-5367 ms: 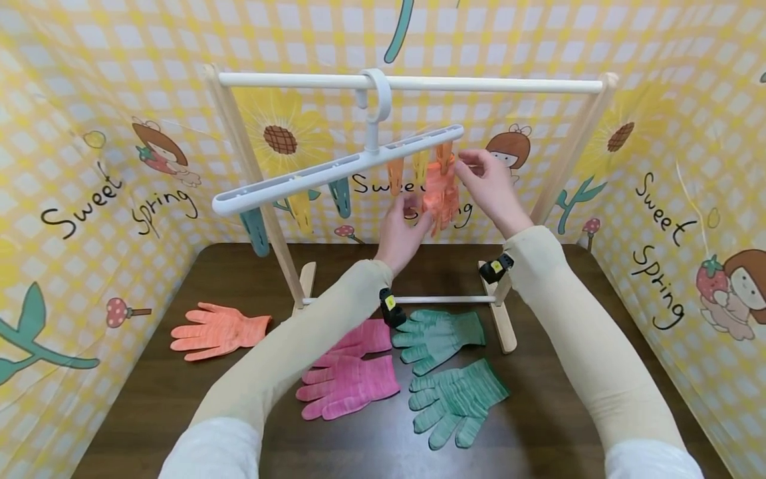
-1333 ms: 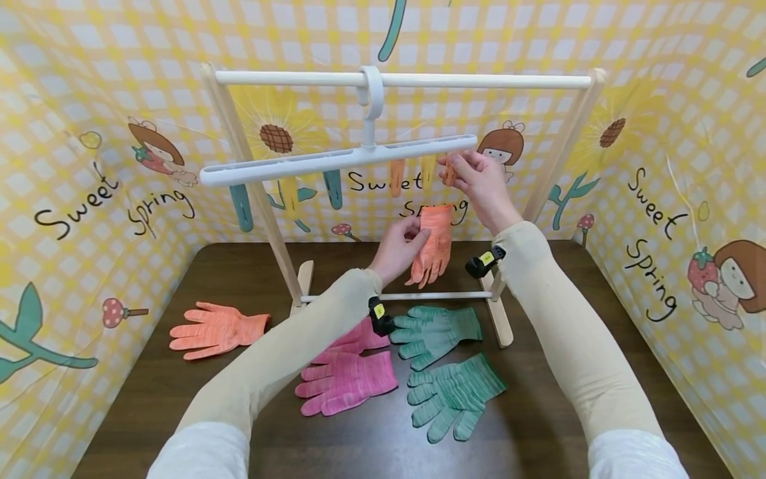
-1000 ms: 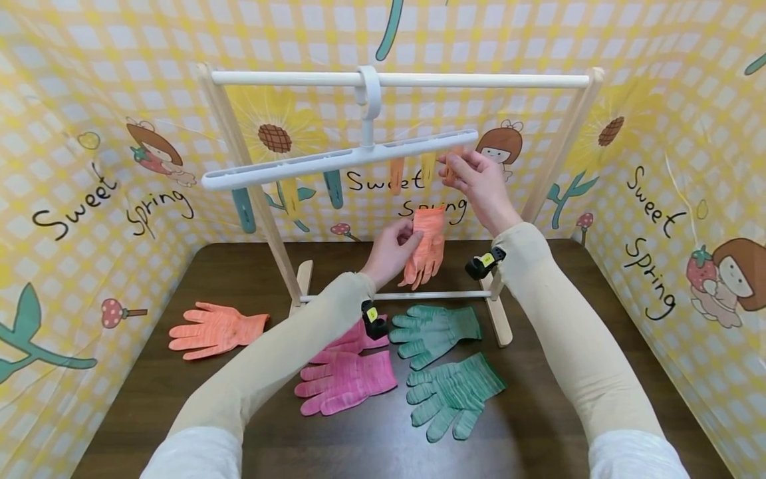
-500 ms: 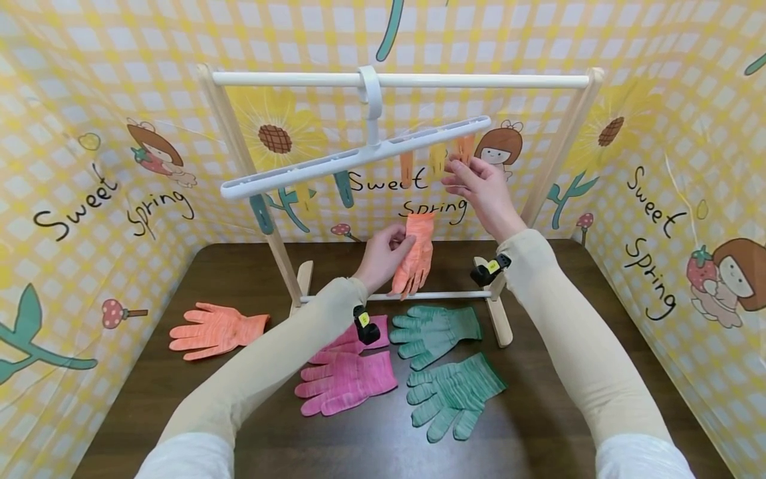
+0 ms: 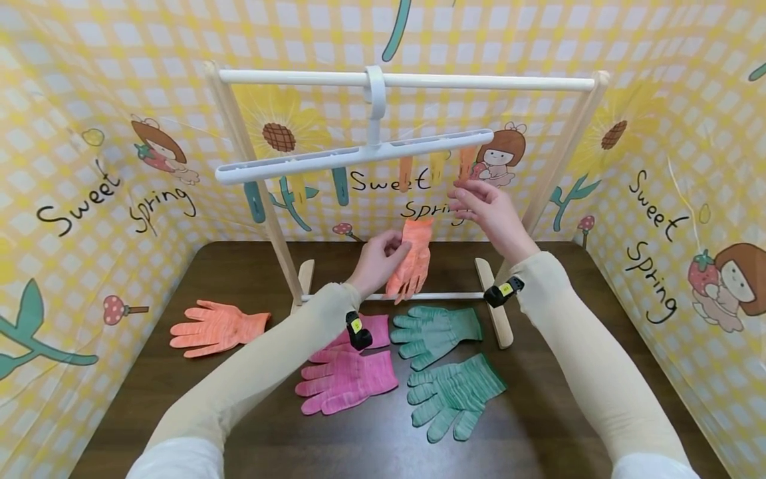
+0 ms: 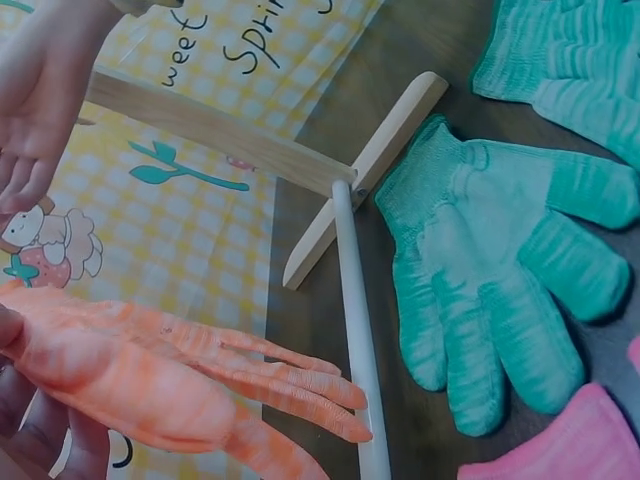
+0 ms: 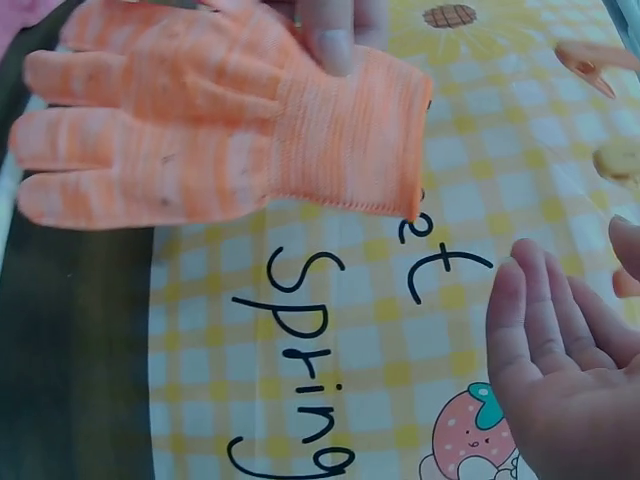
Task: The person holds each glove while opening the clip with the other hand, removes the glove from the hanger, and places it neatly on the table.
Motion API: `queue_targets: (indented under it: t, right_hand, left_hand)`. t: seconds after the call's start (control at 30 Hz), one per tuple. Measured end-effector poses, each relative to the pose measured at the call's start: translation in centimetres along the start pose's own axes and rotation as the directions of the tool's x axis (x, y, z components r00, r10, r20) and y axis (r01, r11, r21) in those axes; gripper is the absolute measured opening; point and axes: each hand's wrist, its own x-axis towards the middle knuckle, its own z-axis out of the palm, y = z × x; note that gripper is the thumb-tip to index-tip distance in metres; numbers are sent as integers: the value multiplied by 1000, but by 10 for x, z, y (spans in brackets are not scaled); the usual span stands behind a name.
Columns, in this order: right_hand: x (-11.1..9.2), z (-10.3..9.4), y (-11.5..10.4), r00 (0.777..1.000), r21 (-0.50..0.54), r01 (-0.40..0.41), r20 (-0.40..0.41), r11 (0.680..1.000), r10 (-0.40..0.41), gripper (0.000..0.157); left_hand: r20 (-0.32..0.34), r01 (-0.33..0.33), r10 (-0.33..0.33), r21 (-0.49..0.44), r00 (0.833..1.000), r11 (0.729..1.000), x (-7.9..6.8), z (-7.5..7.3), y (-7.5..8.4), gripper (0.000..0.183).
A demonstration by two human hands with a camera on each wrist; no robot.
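My left hand (image 5: 378, 259) pinches an orange knit glove (image 5: 414, 256) near its cuff, with the glove's fingers hanging down. In the right wrist view that glove (image 7: 200, 130) lies across the top, a left thumb on its cuff. My right hand (image 5: 491, 213) is just below the orange clothespin (image 5: 467, 163) at the right end of the grey hanger (image 5: 323, 161). Its fingers (image 7: 540, 310) look relaxed, with no glove in them. More clothespins hang along the bar: an orange one (image 5: 405, 174), a yellow one (image 5: 438, 167), and others to the left.
The hanger hooks over the white rod (image 5: 479, 81) of a wooden rack (image 5: 281, 253). On the dark table (image 5: 239, 412) lie another orange glove (image 5: 218, 329), two pink gloves (image 5: 350, 382), and two green gloves (image 5: 457, 396). A patterned cloth (image 5: 108, 66) surrounds the table.
The orange glove came off the right-end clothespin and moved down and left in my left hand. My right hand let go of that clothespin and lowered slightly. The hanger swung and its tilt changed.
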Motion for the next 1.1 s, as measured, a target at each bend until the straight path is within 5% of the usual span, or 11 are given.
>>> queue_targets:
  t: [0.57,0.9,1.1]
  right_hand:
    - [-52,-16,27,988,-189,-56,133,980,82,52]
    - [-86,-28,38,994,-354,80,93,932,-50,36]
    - [-105,-32,41,994,-455,89,96,886,-51,34]
  left_hand:
    - [68,33,-34,25,997,999,-35,-24,-3,17]
    - [78,23,-23,6,997,1000,-53,-34,0,15]
    - [77,28,-27,-15,997,999,-63,-37,7,17]
